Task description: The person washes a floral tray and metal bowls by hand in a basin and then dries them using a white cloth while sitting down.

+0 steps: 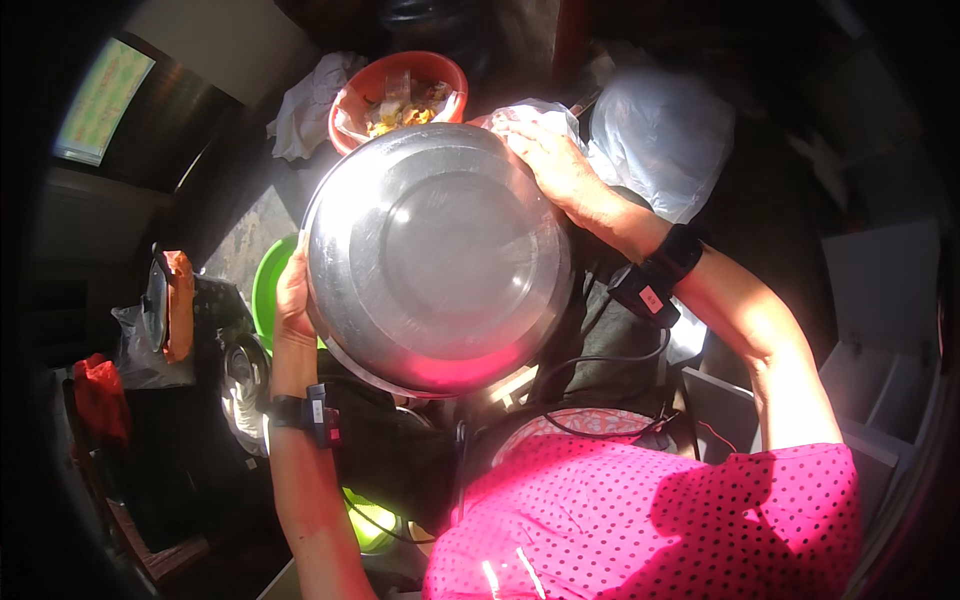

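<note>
A large shiny metal basin is held up before me, its round underside towards the camera. My left hand grips its left rim, the fingers hidden behind the metal. At the upper right edge, my right hand lies with its fingers along the rim. Dark devices are strapped on both wrists. Just beyond the basin stands a red bowl lined with a bag and holding yellowish scraps. Part of a green basin shows behind my left hand.
A large translucent plastic bag lies at the upper right, a crumpled white bag at the upper left. On the left are a pot lid and a red bag. A black cable runs near my lap.
</note>
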Available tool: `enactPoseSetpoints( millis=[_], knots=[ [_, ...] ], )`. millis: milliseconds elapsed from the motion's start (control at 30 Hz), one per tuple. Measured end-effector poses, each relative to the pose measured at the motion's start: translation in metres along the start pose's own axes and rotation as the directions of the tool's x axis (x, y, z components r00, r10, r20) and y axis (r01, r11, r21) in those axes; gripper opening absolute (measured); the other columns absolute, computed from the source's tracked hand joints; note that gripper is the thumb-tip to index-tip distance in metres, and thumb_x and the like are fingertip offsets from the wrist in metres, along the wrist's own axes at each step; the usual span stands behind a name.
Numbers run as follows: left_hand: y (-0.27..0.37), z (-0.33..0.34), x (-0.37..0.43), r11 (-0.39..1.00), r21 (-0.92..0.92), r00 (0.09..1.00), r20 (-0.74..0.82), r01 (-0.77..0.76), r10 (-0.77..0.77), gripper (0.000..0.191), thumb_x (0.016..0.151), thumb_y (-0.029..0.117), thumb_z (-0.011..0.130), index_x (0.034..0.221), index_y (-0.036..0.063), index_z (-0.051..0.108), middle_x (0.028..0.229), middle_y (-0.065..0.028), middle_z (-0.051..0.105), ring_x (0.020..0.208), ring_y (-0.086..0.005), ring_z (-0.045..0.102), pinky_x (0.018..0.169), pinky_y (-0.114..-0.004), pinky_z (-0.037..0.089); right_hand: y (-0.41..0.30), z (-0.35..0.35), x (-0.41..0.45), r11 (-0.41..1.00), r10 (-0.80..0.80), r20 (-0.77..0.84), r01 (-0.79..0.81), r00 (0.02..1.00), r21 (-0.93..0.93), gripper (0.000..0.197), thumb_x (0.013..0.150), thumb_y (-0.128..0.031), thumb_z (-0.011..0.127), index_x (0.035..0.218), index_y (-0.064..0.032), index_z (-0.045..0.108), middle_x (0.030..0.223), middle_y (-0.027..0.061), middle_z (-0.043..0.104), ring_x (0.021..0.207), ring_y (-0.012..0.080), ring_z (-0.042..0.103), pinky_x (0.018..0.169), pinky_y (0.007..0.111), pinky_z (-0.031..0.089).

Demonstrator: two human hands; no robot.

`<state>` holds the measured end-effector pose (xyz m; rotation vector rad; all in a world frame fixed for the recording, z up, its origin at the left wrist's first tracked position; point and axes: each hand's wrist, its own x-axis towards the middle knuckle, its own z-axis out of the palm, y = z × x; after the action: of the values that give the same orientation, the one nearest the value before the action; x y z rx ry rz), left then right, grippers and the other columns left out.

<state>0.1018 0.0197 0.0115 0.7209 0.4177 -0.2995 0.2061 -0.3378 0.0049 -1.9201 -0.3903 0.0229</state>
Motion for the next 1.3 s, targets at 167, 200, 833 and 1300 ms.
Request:
enactPoseSetpoints(
  millis=[167, 200, 833, 1300],
  knots=[
    [0.002, 0.008, -0.005, 0.998, -0.055, 0.978, 0.21, 0.015, -0.003, 0.035, 0.098, 0.024, 0.044, 0.124, 0.0014, 0.052, 0.115, -0.0139, 0.062, 0.102, -0.0233, 0.061, 0.089, -0.04, 0.051, -0.021, 0.0, -0.05, 0.962, -0.173, -0.103, 0.145, 0.98, -0.233, 0.034, 0.093, -0.007, 0.043, 0.125, 0.0003, 0.052, 0.134, 0.014, 0.048, 0.126, 0.0265, 0.044, 0.107, 0.033, 0.031],
    [0.004, 0.006, -0.011, 0.999, -0.041, 0.977, 0.213, -0.002, 0.011, 0.036, 0.098, 0.024, 0.044, 0.124, 0.0009, 0.051, 0.115, -0.014, 0.061, 0.102, -0.0231, 0.061, 0.089, -0.04, 0.051, -0.034, 0.003, -0.065, 0.959, -0.21, -0.079, 0.189, 0.975, -0.21, 0.035, 0.092, -0.004, 0.044, 0.125, 0.0006, 0.052, 0.134, 0.0148, 0.048, 0.127, 0.0264, 0.043, 0.107, 0.033, 0.031],
    [0.004, 0.01, -0.008, 0.995, 0.073, 0.998, -0.012, -0.066, 0.067, 0.026, 0.096, 0.021, 0.046, 0.105, -0.0001, 0.058, 0.092, -0.0097, 0.066, 0.079, -0.0196, 0.063, 0.073, -0.034, 0.054, -0.197, 0.124, -0.068, 0.15, -0.373, 0.726, 0.81, 0.578, -0.567, 0.039, 0.073, -0.017, 0.056, 0.108, 0.0005, 0.061, 0.11, 0.0096, 0.06, 0.098, 0.0254, 0.056, 0.098, 0.036, 0.04],
    [0.017, 0.017, -0.014, 0.977, -0.025, 0.871, -0.458, -0.212, 0.177, 0.039, 0.1, 0.032, 0.034, 0.118, 0.0013, 0.051, 0.113, -0.0138, 0.059, 0.098, -0.0254, 0.059, 0.09, -0.042, 0.048, -0.074, 0.007, -0.122, 0.71, -0.515, 0.532, 0.683, 0.672, -0.174, 0.035, 0.074, 0.004, 0.056, 0.109, -0.001, 0.059, 0.115, 0.011, 0.057, 0.105, 0.0253, 0.057, 0.089, 0.036, 0.048]
  ],
)
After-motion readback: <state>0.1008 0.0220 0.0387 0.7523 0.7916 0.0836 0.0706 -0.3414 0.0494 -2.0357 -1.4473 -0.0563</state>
